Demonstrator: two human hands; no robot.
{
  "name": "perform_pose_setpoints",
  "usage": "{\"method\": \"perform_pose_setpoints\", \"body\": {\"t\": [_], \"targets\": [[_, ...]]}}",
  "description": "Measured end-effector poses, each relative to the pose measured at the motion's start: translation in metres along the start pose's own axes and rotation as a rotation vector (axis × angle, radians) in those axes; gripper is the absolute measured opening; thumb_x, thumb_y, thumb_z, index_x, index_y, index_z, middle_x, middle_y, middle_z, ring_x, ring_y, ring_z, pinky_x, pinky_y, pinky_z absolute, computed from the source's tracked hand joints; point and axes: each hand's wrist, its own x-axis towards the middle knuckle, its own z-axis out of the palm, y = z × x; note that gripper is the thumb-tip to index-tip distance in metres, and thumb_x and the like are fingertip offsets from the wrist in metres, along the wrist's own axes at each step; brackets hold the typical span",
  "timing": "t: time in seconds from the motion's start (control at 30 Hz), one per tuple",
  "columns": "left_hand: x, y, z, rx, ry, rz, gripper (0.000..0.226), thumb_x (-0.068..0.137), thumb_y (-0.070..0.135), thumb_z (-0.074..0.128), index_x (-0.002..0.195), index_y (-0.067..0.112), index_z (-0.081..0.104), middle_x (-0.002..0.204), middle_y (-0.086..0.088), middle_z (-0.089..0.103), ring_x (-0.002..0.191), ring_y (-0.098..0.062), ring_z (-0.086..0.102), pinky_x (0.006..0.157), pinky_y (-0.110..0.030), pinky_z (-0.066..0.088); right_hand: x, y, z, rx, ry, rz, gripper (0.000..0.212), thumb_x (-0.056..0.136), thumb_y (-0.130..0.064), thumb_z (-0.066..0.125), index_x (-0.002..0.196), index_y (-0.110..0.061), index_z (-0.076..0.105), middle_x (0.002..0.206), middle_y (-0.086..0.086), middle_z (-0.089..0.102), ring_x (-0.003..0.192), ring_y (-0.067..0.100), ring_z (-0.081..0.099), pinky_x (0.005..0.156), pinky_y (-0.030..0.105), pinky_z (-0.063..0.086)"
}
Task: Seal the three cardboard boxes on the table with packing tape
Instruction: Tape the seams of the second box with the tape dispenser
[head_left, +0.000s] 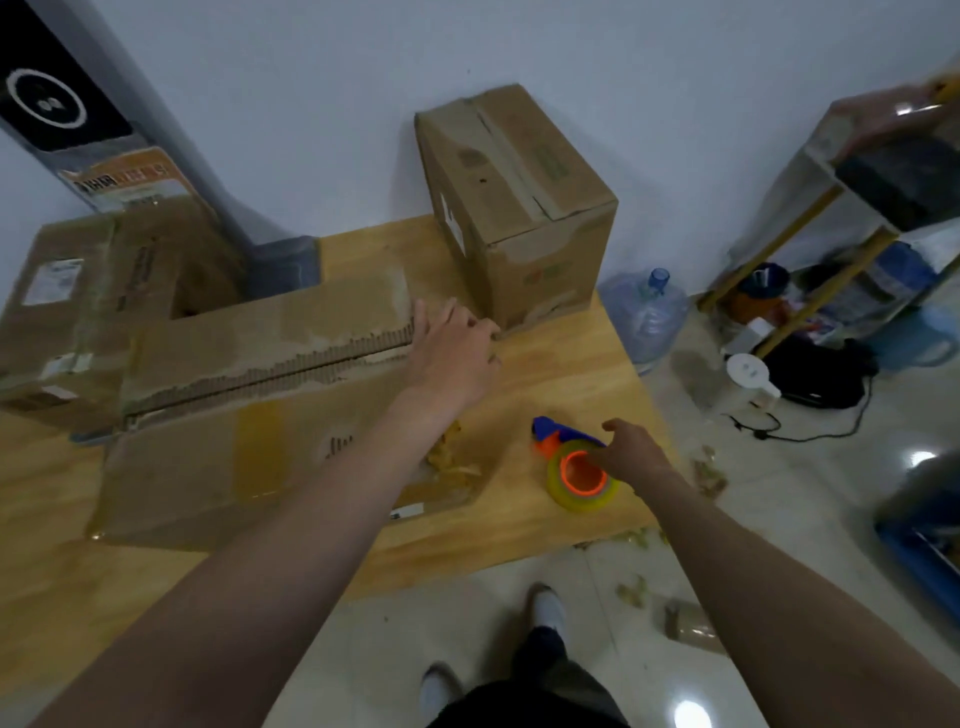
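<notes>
Three cardboard boxes stand on the wooden table (561, 364). A tall box (519, 208) with its top flaps down is at the back right, a long low box (249, 426) lies in the middle, and a third box (78, 312) sits at the far left. My left hand (452, 353) reaches over the right end of the long box, its straight fingers on the torn flap edge beside the tall box. My right hand (636, 457) touches the tape dispenser (576, 478), which is blue and orange with a yellowish roll and lies on the table near the right edge.
A tall grey appliance (104, 130) leans against the wall behind the left boxes. On the floor to the right are a water jug (647, 312), a cluttered shelf (831, 208), a power cord (810, 431), tape scraps (631, 592) and a cardboard roll (685, 623).
</notes>
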Motion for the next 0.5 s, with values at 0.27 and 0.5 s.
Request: {"method": "perform_pose_setpoints", "body": {"t": [0.27, 0.5], "targets": [[0.024, 0.013, 0.015, 0.114, -0.028, -0.141, 0.030, 0.100, 0.040, 0.049, 0.123, 0.038, 0.069, 0.133, 0.003, 0.060, 0.143, -0.021, 0.036, 0.117, -0.060, -0.021, 0.049, 0.018, 0.026, -0.032, -0.107, -0.050, 0.048, 0.095, -0.019, 0.058, 0.142, -0.014, 0.051, 0.125, 0.017, 0.062, 0.090, 0.038, 0.068, 0.078, 0.052, 0.059], [0.029, 0.016, 0.015, 0.068, -0.011, -0.180, 0.027, 0.098, 0.039, 0.051, 0.116, 0.038, 0.072, 0.125, 0.007, 0.063, 0.137, -0.021, 0.042, 0.115, -0.061, -0.023, 0.055, 0.025, 0.029, -0.009, -0.137, -0.008, 0.041, 0.095, -0.019, 0.057, 0.135, -0.017, 0.057, 0.105, 0.014, 0.065, 0.075, 0.035, 0.070, 0.059, 0.048, 0.062]]}}
